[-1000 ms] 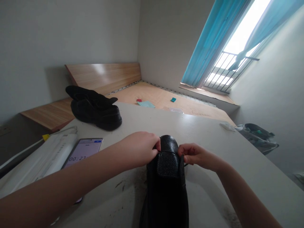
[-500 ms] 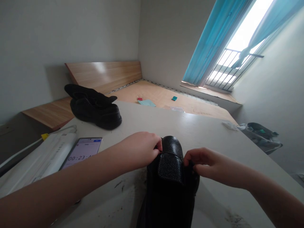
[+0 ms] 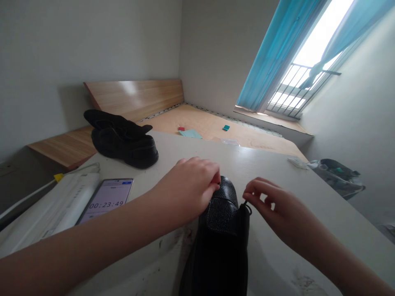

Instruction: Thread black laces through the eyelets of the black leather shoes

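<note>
A black leather shoe (image 3: 222,216) stands on the white table in front of me, its dark opening toward me. My right hand (image 3: 268,195), to the right of the shoe, pinches a thin black shoelace (image 3: 248,209) between thumb and finger; the lace loops beside the tongue. My left hand (image 3: 197,183) is closed at the far left of the shoe, fingertips against the textured leather. What those fingers hold is hidden. A second black shoe (image 3: 123,142), its tongue folded up, rests at the table's far left.
A phone (image 3: 106,199) showing a running timer lies left, beside a white box-like object (image 3: 58,205) with a cable. Past the white table (image 3: 185,150) is a wooden bed platform (image 3: 210,119) with small items. A bin (image 3: 341,176) with a plastic liner stands right.
My right hand has drawn away from the shoe, up and to the right, pulling the lace. My left hand has shifted up and right over the shoe's far end.
</note>
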Motion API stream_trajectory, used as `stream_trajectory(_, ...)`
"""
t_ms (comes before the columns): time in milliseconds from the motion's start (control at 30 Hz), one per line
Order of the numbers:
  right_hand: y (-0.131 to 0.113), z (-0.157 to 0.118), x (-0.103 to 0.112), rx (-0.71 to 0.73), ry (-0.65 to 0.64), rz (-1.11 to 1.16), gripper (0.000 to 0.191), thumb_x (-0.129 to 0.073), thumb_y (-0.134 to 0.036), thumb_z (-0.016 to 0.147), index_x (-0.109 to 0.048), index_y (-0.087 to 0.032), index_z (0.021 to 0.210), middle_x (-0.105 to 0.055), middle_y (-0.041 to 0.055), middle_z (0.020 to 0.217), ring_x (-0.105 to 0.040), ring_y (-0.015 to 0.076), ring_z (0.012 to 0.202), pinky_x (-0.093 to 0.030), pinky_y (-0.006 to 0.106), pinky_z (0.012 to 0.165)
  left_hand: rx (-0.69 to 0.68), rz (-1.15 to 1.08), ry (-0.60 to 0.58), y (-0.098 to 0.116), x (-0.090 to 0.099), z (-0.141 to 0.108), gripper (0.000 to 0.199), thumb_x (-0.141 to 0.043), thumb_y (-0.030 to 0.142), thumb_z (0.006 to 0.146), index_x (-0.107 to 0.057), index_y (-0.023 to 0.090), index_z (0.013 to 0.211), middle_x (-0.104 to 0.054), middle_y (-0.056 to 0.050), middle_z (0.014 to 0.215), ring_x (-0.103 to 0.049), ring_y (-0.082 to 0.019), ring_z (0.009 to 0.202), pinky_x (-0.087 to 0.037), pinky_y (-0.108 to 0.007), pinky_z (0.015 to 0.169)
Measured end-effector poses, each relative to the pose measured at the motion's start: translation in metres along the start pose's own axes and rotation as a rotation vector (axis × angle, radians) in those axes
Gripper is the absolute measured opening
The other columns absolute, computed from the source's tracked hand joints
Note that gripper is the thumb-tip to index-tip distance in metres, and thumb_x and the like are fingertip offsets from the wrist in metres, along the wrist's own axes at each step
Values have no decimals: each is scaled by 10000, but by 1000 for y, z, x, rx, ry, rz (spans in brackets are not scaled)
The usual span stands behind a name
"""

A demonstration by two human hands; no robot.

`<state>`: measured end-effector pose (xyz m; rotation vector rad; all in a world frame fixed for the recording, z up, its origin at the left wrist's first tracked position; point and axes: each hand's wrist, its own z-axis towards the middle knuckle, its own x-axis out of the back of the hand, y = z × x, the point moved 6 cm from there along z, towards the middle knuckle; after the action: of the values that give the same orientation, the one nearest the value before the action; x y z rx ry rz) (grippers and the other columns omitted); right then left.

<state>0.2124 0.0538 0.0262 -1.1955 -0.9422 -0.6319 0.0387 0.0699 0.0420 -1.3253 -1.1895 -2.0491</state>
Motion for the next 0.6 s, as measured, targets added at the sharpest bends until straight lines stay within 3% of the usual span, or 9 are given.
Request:
stream_trajectory(67,-16,-5,22,95,254,59,216,-529,-378,921,-615,-219,802,-617,12,757,-515,147,649,-405,270,572,-45,-96,127,12,17,-5,82,-542,218,893,-617,209,861,-648,3,823,-583,-185,811,-431,-330,760)
stream_trajectory(133,-30,-10,39,159,383,252,194,-580,-377,911,-645,-230,802,-638,-4,736,-534,129,645,-437,239,573,-91,-260,249,21,33,-13,85,-570,256,892,-622,231,828,-639,46,761,-577,-138,714,-428,-260,647)
stream_trajectory(233,-51,-10,46,204,374,478,147,-665,-347,871,-680,-243,769,-655,-22,705,-564,111,627,-472,213,568,-115,-459,324,29,44,-23,128,-600,306,892,-640,256,780,-645,95,706,-568,-88,635,-402,-192,537)
stream_trajectory(367,-69,-2,39,246,382,533,107,-706,-289,835,-705,-240,740,-625,-11,647,-553,122,587,-462,239,527,-80,-490,331,27,46,-24,204,-602,347,889,-657,231,730,-663,78,669,-592,-98,629,-440,-194,572)
stream_trajectory(500,-64,13,22,195,314,703,186,-701,-310,835,-679,-212,678,-581,-12,589,-501,110,544,-419,234,493,-25,-435,376,16,48,-19,198,-591,335,883,-686,212,761,-698,42,733,-625,-132,704,-459,-224,609)
stream_trajectory(600,-53,21,10,140,242,817,254,-703,-370,835,-647,-194,660,-562,-21,590,-479,97,565,-387,216,510,-13,-328,414,11,48,-16,184,-605,326,870,-697,227,745,-662,51,679,-574,-116,639,-427,-220,574)
